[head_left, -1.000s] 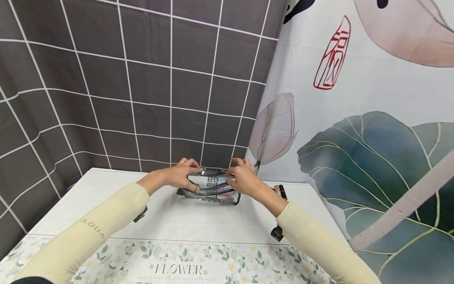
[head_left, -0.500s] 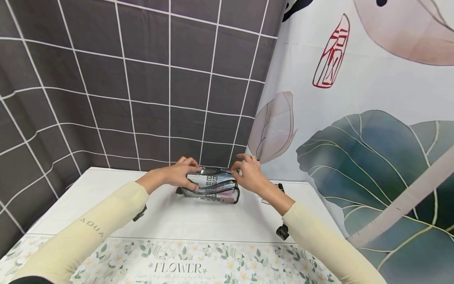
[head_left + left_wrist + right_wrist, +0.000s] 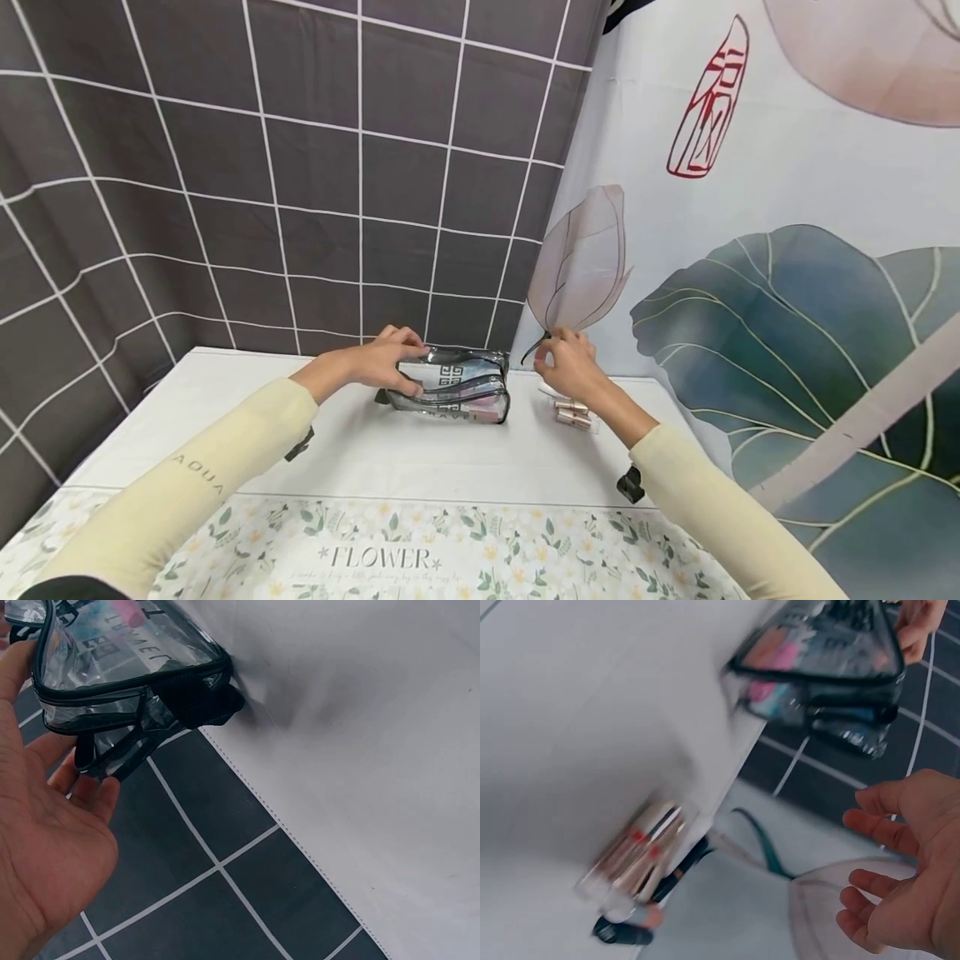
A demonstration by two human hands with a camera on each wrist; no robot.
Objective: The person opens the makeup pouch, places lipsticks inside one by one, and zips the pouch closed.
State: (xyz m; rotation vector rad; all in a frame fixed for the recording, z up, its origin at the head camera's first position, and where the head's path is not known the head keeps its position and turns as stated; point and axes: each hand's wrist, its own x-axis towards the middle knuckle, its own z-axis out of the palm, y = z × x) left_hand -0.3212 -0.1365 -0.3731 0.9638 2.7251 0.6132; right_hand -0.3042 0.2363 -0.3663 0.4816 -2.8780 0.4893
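A clear pouch with black trim [image 3: 450,400] stands near the table's back edge; a pink item [image 3: 129,611] shows through its wall. My left hand [image 3: 378,363] holds its left end, thumb at the front and fingers at the back. To the right of the pouch, my right hand [image 3: 573,367] hovers above a small group of cosmetics. In the right wrist view that right hand [image 3: 900,870] has relaxed fingers and nothing in them. Below it lie a clear case of slim pinkish-gold tubes [image 3: 641,851], a black pen-like stick [image 3: 681,870] and a dark-capped tube [image 3: 622,931].
A white table [image 3: 337,458] holds everything, with a floral mat [image 3: 247,542] along its front. Behind it hangs a dark gridded curtain [image 3: 315,167], and on the right a lotus-print cloth [image 3: 750,333].
My right hand has left the pouch's right end and moved right, over the cosmetics, uncovering some of them. My left hand keeps its hold on the pouch.
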